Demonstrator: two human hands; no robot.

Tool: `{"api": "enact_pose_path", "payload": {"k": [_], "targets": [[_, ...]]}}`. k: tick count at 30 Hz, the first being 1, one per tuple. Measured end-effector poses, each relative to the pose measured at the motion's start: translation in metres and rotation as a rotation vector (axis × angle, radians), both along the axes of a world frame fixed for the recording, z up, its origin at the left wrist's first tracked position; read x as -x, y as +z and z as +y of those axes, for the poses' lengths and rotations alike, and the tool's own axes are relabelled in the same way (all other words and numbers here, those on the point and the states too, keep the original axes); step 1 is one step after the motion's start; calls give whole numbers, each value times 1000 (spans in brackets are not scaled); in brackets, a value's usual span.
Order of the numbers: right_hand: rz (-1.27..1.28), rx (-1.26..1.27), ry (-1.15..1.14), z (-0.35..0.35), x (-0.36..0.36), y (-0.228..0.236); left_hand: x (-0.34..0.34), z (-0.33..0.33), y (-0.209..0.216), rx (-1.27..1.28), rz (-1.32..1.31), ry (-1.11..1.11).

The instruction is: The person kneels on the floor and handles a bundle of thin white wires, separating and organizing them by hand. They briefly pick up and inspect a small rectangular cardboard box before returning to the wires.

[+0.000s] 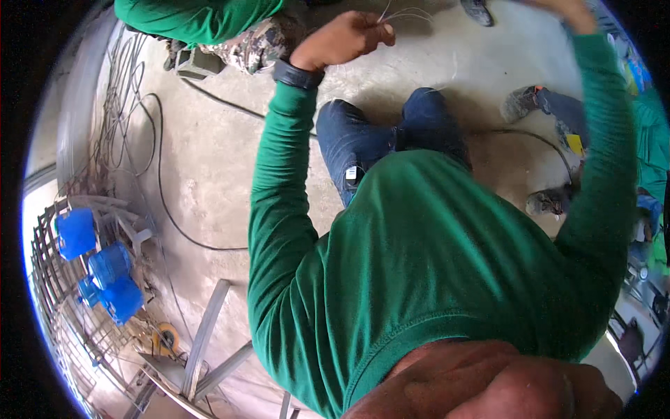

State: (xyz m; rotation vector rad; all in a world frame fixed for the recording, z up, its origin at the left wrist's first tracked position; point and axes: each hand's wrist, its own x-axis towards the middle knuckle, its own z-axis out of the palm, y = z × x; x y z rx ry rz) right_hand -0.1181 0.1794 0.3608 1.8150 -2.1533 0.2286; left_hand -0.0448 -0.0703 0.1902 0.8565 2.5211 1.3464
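Note:
My left hand (352, 38) is raised over the floor at the top, with a dark band around its wrist. Its fingers are pinched on a thin whitish strand (412, 10) that loops out to the right; whether it is thread or fine wire I cannot make out. My right hand (574, 14) reaches the upper right edge, blurred, with its fingers cut off by the frame. Both arms wear long green sleeves. Below the hands are my knees in blue jeans (342, 136).
A person in a green top (202, 21) is close by at upper left. Another person's shoe (520, 105) is at right. A black cable (162, 188) curves over the concrete floor (209, 153). Blue jugs (110, 265), metal bars (206, 335) and rods stand at left.

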Motion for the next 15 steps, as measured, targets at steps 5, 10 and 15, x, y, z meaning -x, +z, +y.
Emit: {"api": "enact_pose_path", "payload": {"k": [5,10,15], "targets": [[-281,24,192,-51,7,-54,-40,-25,66,113,-143,58],[-842,-420,29,-83,-3,-61,-69,-49,78,150,-344,167],[-922,424,298,-87,11,-44,-95,-121,-4,-181,-277,352]]}}
